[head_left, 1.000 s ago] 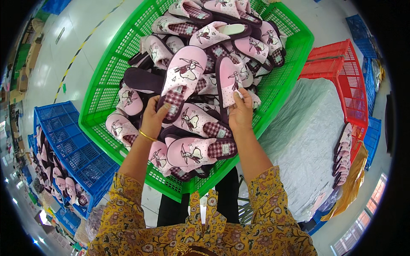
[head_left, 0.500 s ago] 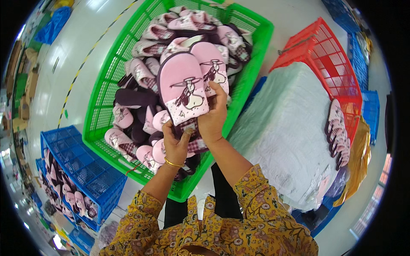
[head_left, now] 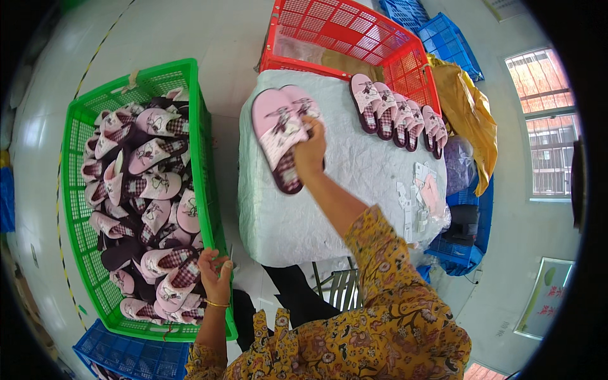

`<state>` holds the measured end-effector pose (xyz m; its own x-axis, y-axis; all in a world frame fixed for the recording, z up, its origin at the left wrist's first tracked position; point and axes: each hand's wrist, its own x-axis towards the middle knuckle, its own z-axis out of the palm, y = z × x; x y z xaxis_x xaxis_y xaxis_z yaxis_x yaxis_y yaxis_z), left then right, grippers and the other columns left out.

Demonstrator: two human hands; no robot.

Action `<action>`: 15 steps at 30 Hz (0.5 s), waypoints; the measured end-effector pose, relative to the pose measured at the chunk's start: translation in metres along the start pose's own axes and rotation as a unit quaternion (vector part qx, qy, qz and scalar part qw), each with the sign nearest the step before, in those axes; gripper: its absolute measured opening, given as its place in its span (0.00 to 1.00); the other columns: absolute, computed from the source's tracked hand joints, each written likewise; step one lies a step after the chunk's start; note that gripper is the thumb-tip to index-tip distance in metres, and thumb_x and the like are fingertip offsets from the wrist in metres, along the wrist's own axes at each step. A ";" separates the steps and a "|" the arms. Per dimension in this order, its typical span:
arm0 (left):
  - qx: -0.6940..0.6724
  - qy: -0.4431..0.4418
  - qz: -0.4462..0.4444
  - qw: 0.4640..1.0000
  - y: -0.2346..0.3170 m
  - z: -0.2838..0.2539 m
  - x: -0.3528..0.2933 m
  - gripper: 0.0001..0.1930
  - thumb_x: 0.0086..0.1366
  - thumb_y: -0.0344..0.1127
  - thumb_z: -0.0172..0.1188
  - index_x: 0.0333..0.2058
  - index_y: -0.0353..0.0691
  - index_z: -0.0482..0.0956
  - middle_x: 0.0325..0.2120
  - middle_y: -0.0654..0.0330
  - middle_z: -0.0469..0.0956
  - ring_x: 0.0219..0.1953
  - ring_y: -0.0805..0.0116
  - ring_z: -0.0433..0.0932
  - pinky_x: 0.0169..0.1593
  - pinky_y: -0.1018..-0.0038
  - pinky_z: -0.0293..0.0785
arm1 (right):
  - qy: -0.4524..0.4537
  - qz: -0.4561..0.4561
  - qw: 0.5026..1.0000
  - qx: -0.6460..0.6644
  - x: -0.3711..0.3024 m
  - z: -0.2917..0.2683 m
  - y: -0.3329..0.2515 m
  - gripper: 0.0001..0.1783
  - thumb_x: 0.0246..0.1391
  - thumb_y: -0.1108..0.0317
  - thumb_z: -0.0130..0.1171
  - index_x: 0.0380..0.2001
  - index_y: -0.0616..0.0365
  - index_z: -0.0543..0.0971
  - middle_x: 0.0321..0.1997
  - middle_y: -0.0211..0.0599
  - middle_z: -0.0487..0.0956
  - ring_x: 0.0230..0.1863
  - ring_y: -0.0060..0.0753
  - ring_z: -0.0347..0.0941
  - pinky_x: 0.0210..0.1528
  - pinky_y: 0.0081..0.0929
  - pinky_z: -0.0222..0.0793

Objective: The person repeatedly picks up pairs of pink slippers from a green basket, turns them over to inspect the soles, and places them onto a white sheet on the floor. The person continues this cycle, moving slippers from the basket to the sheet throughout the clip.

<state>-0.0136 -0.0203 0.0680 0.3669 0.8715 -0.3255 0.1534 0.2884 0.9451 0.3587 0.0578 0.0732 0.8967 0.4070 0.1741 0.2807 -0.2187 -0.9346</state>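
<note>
My right hand point(head_left: 310, 152) grips a pair of pink slippers point(head_left: 273, 126) with dark soles, plaid insoles and a cartoon print. The two overlap, toes pointing away from me, above the white-covered table point(head_left: 297, 231). My left hand point(head_left: 216, 277) hangs at the near right rim of a green crate point(head_left: 204, 158), its fingers apart and slightly curled, holding nothing. Many matching slippers point(head_left: 158, 185) lie jumbled in that crate. On the table's far right, several more slippers point(head_left: 384, 109) stand in a slanting row, closely lined up.
Behind the table stands a red crate point(head_left: 347, 30). Tags point(head_left: 406, 209) and clear plastic lie at the table's right, beside a yellow sheet point(head_left: 465, 117). A blue crate point(head_left: 136, 356) sits below the green one. A folding stool point(head_left: 342, 288) is partly under the table.
My view has swung right, from the green crate to the table. The slippers, held in both hands before, are now in my right hand alone; my left has let go.
</note>
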 end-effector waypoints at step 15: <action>0.006 0.044 -0.095 0.994 -0.030 0.013 -0.004 0.26 0.59 0.24 0.60 0.54 0.38 0.62 0.45 0.59 0.67 0.40 0.72 0.74 0.41 0.77 0.73 | 0.076 -0.099 0.938 -0.325 0.153 -0.045 0.145 0.37 0.40 0.65 0.65 0.56 0.64 0.68 0.56 0.48 0.69 0.59 0.43 0.64 0.63 0.36 0.58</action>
<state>-0.0074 -0.0381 0.0406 0.2485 0.8328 -0.4947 0.2241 0.4474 0.8658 0.5524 0.0482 -0.0214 0.8299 0.3764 0.4118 0.5513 -0.6665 -0.5019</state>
